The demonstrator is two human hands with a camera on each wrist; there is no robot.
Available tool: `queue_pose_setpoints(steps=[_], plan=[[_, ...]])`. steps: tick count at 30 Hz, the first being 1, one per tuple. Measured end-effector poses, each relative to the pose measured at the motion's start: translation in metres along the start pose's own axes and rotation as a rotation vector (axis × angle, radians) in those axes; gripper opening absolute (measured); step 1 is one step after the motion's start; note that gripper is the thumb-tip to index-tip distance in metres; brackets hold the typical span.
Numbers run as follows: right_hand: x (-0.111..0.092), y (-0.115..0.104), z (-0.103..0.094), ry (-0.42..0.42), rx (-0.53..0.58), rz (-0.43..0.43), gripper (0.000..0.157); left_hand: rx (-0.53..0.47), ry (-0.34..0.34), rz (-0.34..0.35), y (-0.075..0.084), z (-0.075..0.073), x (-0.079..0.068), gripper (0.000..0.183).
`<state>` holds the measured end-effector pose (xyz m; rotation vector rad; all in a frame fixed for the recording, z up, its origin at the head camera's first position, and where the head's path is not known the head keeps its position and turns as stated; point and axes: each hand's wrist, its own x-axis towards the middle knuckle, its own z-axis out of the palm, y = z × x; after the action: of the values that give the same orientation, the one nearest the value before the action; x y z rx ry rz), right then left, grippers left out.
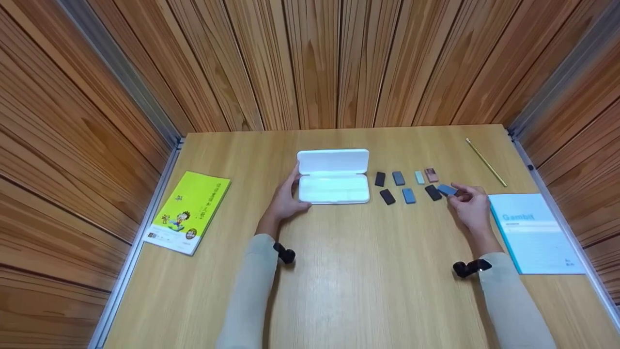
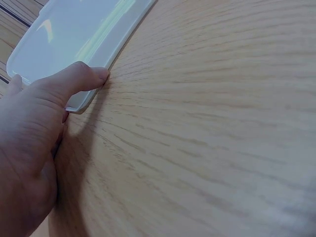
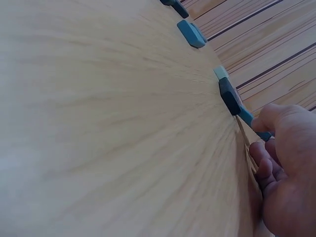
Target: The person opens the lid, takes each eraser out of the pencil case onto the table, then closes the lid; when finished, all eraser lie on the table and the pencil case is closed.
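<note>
A white pencil case (image 1: 334,189) lies with its lid raised on the table. My left hand (image 1: 287,196) grips its left end; in the left wrist view the thumb (image 2: 84,79) lies over the front edge. Between thumb and fingers, my right hand (image 1: 470,206) pinches a blue eraser (image 1: 446,190). A black eraser (image 1: 433,192) is just left of it. In the right wrist view the held eraser (image 3: 246,116) is partly hidden by the thumb and overlaps that black one (image 3: 228,96). Several more erasers sit between case and right hand, among them a blue one (image 1: 409,196) and a pink one (image 1: 431,175).
At the left is a yellow-green book (image 1: 193,208). A light blue notebook (image 1: 537,242) lies right of the right hand, with a gold pencil (image 1: 487,162) behind it. Wooden panels (image 1: 315,63) wall the back and sides of the table (image 1: 363,291).
</note>
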<state>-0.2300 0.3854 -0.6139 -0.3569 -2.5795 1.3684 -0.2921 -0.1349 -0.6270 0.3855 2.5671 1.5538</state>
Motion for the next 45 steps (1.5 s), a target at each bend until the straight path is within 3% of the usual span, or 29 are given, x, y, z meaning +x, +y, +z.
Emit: queue_pose_setpoints(steps=[14, 18, 28, 39, 45], plan=[[-0.002, -0.006, -0.001, -0.006, 0.046, -0.013, 0.046, -0.015, 0.002, -0.022, -0.003, 0.002, 0.000, 0.132], [-0.002, -0.014, 0.002, -0.026, 0.079, -0.053, 0.045, -0.001, 0.004, -0.022, -0.002, 0.003, -0.002, 0.132], [-0.007, -0.031, 0.017, -0.190, 0.059, -0.109, 0.048, 0.005, 0.006, -0.051, -0.001, 0.002, -0.002, 0.131], [-0.003, -0.056, 0.051, -0.257, 0.034, -0.250, 0.045, 0.017, 0.012, -0.061, 0.000, 0.001, -0.002, 0.130], [0.000, -0.075, 0.064, -0.345, 0.047, -0.238, 0.048, 0.012, 0.008, -0.057, 0.000, 0.000, -0.001, 0.131]])
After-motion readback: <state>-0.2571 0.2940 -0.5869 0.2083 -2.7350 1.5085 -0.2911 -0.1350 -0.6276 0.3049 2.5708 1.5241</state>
